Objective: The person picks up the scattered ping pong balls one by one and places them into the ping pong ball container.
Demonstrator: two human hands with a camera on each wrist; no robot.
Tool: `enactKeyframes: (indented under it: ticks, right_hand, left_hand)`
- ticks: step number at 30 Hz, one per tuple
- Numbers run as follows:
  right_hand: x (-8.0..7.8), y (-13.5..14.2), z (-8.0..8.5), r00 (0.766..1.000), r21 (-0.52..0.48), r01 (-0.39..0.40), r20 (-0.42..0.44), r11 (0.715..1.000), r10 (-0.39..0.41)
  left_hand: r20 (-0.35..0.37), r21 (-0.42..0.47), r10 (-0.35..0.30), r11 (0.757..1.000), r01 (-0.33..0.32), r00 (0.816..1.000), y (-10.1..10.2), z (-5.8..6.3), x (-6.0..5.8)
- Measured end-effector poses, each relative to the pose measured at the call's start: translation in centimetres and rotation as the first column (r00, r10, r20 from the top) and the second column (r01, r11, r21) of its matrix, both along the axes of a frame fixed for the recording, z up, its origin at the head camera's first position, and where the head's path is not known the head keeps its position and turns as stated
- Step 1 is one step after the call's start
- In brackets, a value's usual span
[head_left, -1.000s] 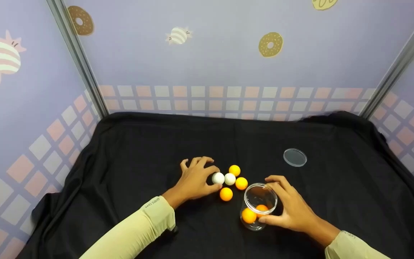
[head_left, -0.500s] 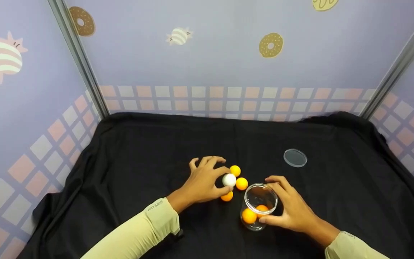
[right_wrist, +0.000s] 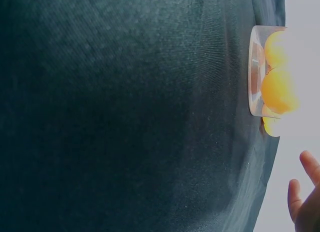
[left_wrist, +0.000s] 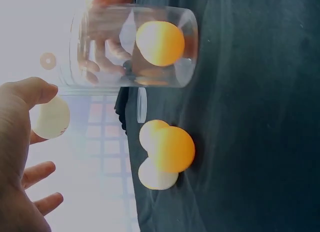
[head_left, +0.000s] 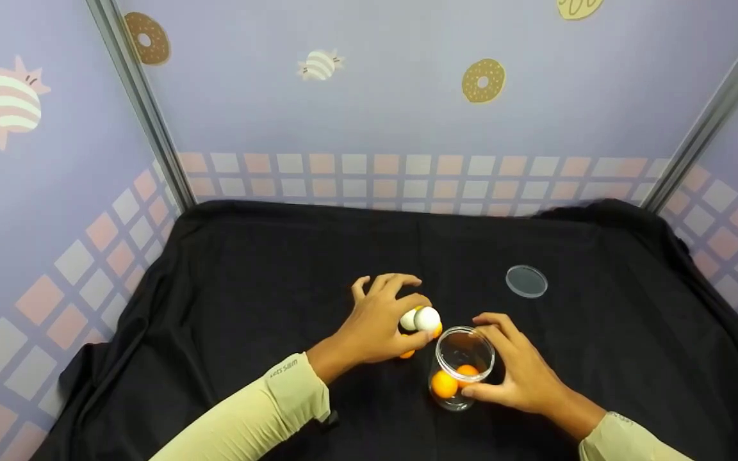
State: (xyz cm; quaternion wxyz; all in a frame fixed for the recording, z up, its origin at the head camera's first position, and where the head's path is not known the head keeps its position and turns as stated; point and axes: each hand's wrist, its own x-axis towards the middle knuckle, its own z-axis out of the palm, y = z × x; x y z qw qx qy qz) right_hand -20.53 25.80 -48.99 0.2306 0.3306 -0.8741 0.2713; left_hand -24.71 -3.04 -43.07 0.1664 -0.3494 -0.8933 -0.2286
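Observation:
My left hand (head_left: 375, 323) pinches a white ping-pong ball (head_left: 427, 319) between thumb and forefinger, just left of the jar's mouth; the other fingers are spread. The left wrist view shows the held ball (left_wrist: 53, 117) above the cloth. My right hand (head_left: 516, 365) holds the side of a clear open-topped jar (head_left: 464, 379) that stands upright. Orange balls (head_left: 444, 384) lie inside the jar. Beneath the left hand, a second white ball (head_left: 409, 319) and orange balls (head_left: 407, 354) sit on the cloth, partly hidden by the fingers. In the right wrist view, two fingers (right_wrist: 294, 197) extend away from the jar.
A clear round lid (head_left: 526, 282) lies on the black cloth (head_left: 279, 256) behind the jar, to its right. Patterned walls (head_left: 375, 96) rise at the back and on both sides of the covered table.
The left hand has moved right with the pinched white ball, lifting it past the other balls toward the jar. My right hand and the jar have stayed in place.

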Motion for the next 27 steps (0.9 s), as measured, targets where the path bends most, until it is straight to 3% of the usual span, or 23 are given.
enactKeyframes:
  ticks: [14, 27]
  right_hand:
    - [0.0, -0.1, -0.1, 1.0, 0.011, 0.006, 0.017, 1.0, -0.006]
    - [-0.1, 0.0, -0.1, 1.0, 0.018, -0.017, -0.015, 1.0, 0.018]
  left_hand:
    - [-0.041, 0.009, -0.086, 0.996, 0.086, 0.995, 2.2, 1.8, 2.1]
    - [-0.074, -0.013, -0.136, 0.991, 0.135, 0.988, 3.5, 1.8, 2.8]
